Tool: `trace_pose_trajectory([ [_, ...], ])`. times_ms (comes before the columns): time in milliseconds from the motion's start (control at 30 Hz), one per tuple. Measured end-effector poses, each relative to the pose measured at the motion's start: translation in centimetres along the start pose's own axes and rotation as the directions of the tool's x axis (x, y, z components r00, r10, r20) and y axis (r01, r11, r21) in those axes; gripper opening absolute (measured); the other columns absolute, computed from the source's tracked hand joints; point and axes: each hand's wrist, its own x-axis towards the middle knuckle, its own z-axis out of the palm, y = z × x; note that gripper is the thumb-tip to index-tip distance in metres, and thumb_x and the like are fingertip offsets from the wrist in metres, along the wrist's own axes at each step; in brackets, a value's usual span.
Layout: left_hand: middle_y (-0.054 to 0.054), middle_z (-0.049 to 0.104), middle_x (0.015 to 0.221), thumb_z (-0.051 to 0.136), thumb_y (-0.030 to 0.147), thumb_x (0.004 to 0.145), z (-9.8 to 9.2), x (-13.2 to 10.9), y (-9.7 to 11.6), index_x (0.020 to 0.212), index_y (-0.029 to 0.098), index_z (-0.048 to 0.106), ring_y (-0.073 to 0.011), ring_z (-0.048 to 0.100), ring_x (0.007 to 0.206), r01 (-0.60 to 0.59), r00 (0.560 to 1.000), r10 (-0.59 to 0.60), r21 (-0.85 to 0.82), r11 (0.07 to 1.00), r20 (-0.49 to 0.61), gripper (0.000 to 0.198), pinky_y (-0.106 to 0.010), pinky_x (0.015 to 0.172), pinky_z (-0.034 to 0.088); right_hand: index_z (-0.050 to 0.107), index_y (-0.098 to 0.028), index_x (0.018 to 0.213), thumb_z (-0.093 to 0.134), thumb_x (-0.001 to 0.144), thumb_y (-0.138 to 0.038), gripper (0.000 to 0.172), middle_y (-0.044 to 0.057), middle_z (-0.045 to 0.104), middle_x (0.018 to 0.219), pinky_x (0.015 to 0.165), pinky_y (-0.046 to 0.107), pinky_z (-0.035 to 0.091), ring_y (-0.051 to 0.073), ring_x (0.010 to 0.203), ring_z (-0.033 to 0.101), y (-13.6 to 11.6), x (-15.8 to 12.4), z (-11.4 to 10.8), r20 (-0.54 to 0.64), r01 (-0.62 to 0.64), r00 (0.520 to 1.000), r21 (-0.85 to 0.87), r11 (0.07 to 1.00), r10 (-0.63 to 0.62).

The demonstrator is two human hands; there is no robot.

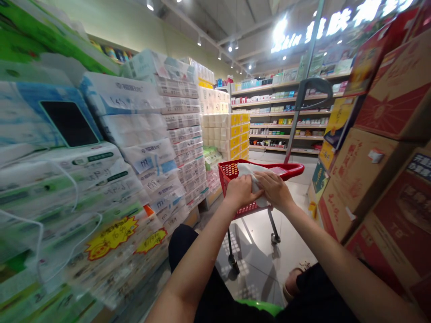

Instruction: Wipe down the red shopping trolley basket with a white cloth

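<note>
Head view, and we're starting at the fingertips. Our left hand [239, 192] has its fingers bent together over a white cloth [244, 169], and our right hand [273, 187] lies on the same cloth with its fingers close together. We can't tell whether either one is really gripping or just pressing, since the hands cover a good bit of the cloth. It sits on the upper part of a red shopping cart [247, 209], right in front of us between our knees.

That cart pretty much plugs the aisle for us. A tall pole [292, 132] rises beside its red handle and cuts across our view of the stocked shelves [279, 110] at the back, with a grey loop [314, 94] partway up.

On our left we've got a wall of tissue packs [134, 123], with a dark-screened phone [70, 123] leaning on them, a white cable [76, 197] trailing down and yellow price tags [112, 237] stuck low. On our right, cardboard boxes [365, 161] are piled high and hem in that side. Down low we see a sandal [290, 285] on one foot, and something green [261, 307] between our legs, mostly cropped off.
</note>
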Motion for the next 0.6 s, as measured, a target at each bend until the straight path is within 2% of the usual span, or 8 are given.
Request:
trace_pose_trajectory([
  [100, -0.013, 0.063, 0.092, 0.056, 0.065, 0.079, 0.6, 0.1, -1.2, 0.101, 0.015, 0.058, -0.0291, 0.061, 0.086, -0.033, 0.999, 0.033, 0.038, 0.999, 0.002, 0.054, -0.038, 0.079, 0.042, 0.05, -0.028, 0.134, 0.039, 0.097, -0.03, 0.038, 0.002, 0.056, 0.134, 0.102, 0.041, 0.04, 0.02, 0.123, 0.049, 0.9, 0.4, 0.2, 0.02, 0.014, 1.0, 0.012, 1.0, -0.015],
  [233, -0.011, 0.064, 0.096, 0.059, 0.061, 0.08, 1.0, 0.1, -3.3, 0.109, 0.019, 0.057, -0.0269, 0.061, 0.086, -0.072, 0.997, 0.073, 0.065, 0.995, -0.025, 0.052, -0.035, 0.079, 0.041, 0.05, -0.027, 0.134, 0.037, 0.098, -0.033, 0.038, 0.002, 0.056, 0.134, 0.105, 0.042, 0.039, 0.021, 0.125, 0.048, 3.6, 0.1, -0.2, 0.02, -0.003, 1.0, 0.025, 1.0, 0.003],
  [433, -0.008, 0.066, 0.087, 0.059, 0.061, 0.081, 0.5, 0.1, -5.6, 0.09, 0.021, 0.06, -0.0241, 0.061, 0.081, -0.086, 0.994, 0.088, 0.04, 0.995, -0.057, 0.041, -0.033, 0.075, 0.04, 0.053, -0.022, 0.131, 0.033, 0.098, -0.035, 0.04, 0.006, 0.061, 0.126, 0.102, 0.044, 0.042, 0.023, 0.121, 0.052, 7.4, -2.2, -1.3, -0.09, -0.142, 0.986, -0.03, 0.989, 0.139],
  [500, -0.007, 0.066, 0.087, 0.062, 0.059, 0.08, 0.3, 0.1, -6.1, 0.089, 0.021, 0.061, -0.0235, 0.061, 0.081, -0.066, 0.995, 0.069, 0.039, 0.997, -0.076, 0.039, -0.033, 0.076, 0.04, 0.053, -0.023, 0.132, 0.033, 0.098, -0.034, 0.04, 0.006, 0.061, 0.127, 0.102, 0.045, 0.043, 0.024, 0.122, 0.052, 7.4, -2.6, -1.4, -0.107, -0.155, 0.983, -0.051, 0.987, 0.149],
  [600, -0.007, 0.067, 0.087, 0.067, 0.053, 0.078, 0.2, 0.4, -6.5, 0.09, 0.022, 0.061, -0.0238, 0.062, 0.082, -0.026, 0.996, 0.032, 0.07, 0.997, -0.083, 0.033, -0.033, 0.078, 0.041, 0.046, -0.024, 0.139, 0.034, 0.098, -0.03, 0.043, 0.006, 0.056, 0.134, 0.105, 0.048, 0.04, 0.024, 0.126, 0.049, 5.2, -1.9, -0.8, -0.104, -0.1, 0.99, -0.085, 0.991, 0.091],
])
